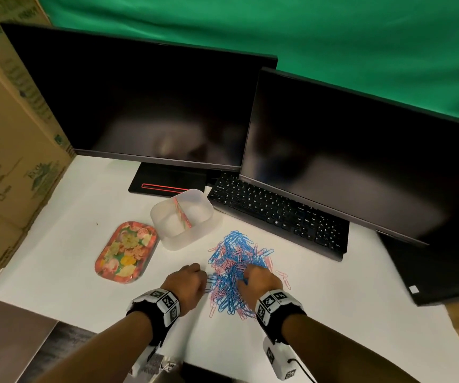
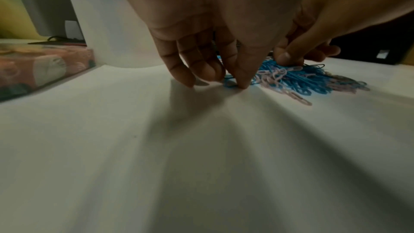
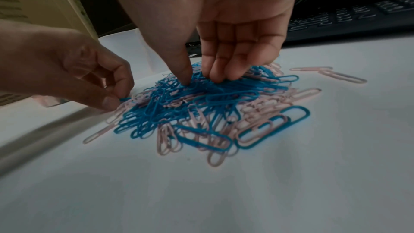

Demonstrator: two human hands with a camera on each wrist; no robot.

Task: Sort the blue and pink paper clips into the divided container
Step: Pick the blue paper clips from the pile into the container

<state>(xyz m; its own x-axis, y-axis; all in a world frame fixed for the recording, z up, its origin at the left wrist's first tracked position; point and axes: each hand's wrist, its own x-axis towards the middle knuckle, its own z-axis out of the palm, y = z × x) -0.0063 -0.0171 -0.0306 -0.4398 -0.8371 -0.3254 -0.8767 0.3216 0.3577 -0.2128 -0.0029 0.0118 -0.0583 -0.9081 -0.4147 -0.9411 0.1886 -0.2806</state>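
The left hand (image 3: 74,75) pinched a blue paper clip (image 3: 124,99) in a narrow grip at the pile's (image 1: 239,269) edge, while the right hand's (image 1: 258,283) fingertips (image 3: 220,75) dug into the clips, its grip unclear.

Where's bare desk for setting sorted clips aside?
Bare: the white desk left of the floral tray, and the strip nearer than the clip pile. Crowded: divided container to keyboard.

My arms are bare. On each wrist I wear a black band (image 1: 156,313) with white blocks (image 1: 274,301) carrying black square markers.
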